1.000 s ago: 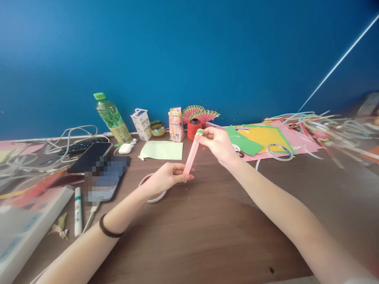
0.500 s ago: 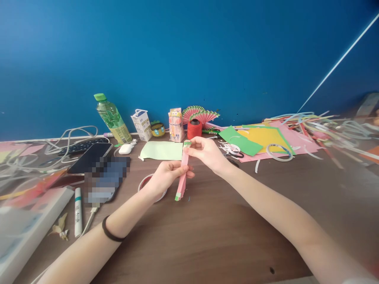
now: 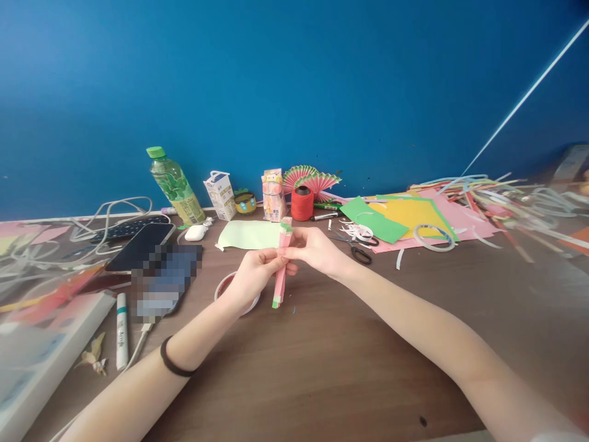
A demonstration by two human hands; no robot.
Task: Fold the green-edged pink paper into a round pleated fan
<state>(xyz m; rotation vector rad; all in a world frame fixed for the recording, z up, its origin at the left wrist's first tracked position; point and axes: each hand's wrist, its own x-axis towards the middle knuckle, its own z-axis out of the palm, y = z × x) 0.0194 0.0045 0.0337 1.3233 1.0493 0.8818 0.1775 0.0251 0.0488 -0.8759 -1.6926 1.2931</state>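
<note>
A folded pink paper strip point(image 3: 280, 285), pleated in narrow layers with green and white ends, stands slightly tilted above the table. My left hand point(image 3: 257, 270) is closed around its middle, thumb in front. Just above that grip, my right hand point(image 3: 308, 248) pinches the same strip between thumb and fingers. Both thumbs are close together. Behind the strip lies a pale green paper sheet point(image 3: 251, 235). A roll of tape point(image 3: 224, 287) rests on the table, partly hidden by my left hand.
Scissors point(image 3: 361, 254) and white paper scraps lie right of my hands. Along the wall stand a green bottle point(image 3: 177, 190), a carton point(image 3: 221, 196), a red thread spool point(image 3: 302, 204) and pink paper fans point(image 3: 322, 182). Phones and a white marker point(image 3: 121, 331) are at left, coloured paper point(image 3: 409, 215) at right.
My right hand has slid down from the strip's upper end to near my left hand. The strip's green top now shows, and the scissors are more visible.
</note>
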